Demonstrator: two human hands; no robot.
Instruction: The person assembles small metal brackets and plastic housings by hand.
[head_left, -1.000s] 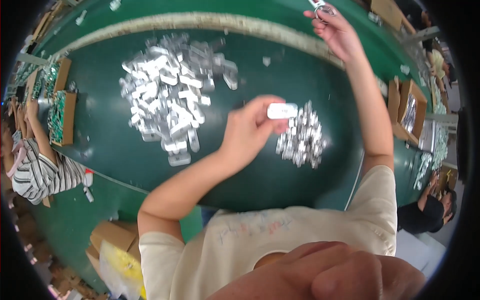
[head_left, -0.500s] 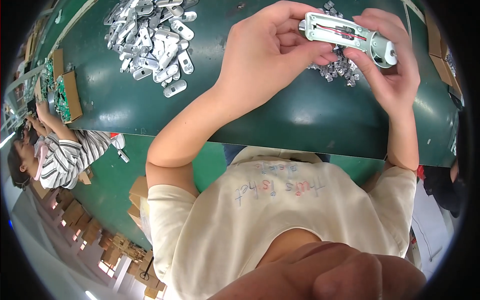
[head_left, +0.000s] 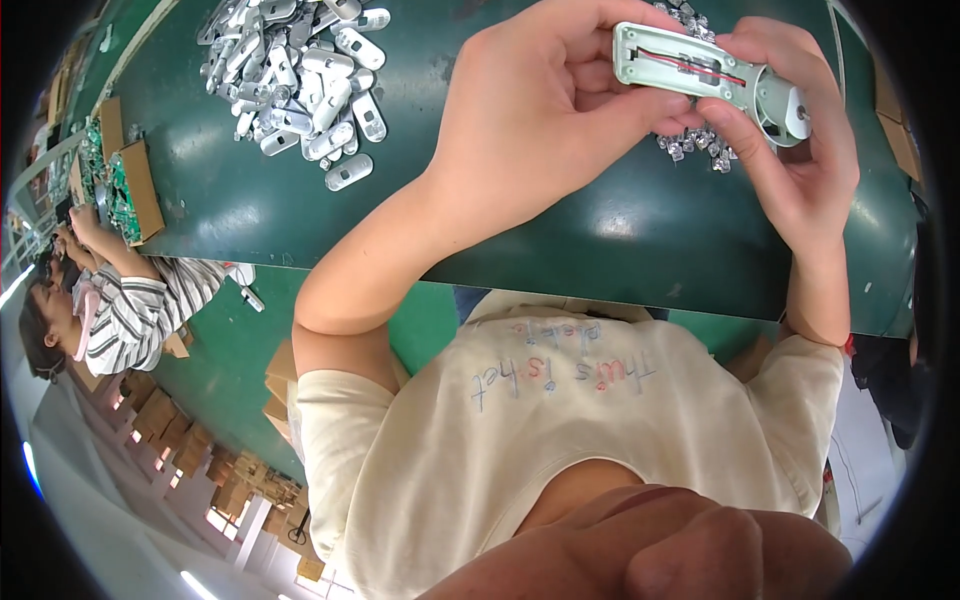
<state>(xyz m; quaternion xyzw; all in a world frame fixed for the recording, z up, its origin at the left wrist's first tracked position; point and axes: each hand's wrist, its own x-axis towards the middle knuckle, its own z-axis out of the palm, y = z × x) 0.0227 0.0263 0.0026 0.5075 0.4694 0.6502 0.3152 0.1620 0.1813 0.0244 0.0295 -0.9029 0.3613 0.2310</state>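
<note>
Between both hands, above the table, is a pale green plastic housing, open on the side that shows, with red and black wires along its inside and a round cup-like end at the right. My left hand grips its narrow end, thumb along the lower edge and fingers behind. Around the round end my right hand is closed, thumb below and fingers above. Under the hands lies a pile of small clear plastic pieces, partly hidden by them.
Many silvery oval covers are heaped on the dark green table, left of my arm. Cardboard boxes with green circuit boards stand at the left edge. A co-worker in a striped shirt sits at the left. Another box is at the right.
My hands and the housing have shifted slightly right in the picture. The grip looks the same, and the housing is tilted a little more down at its round end.
</note>
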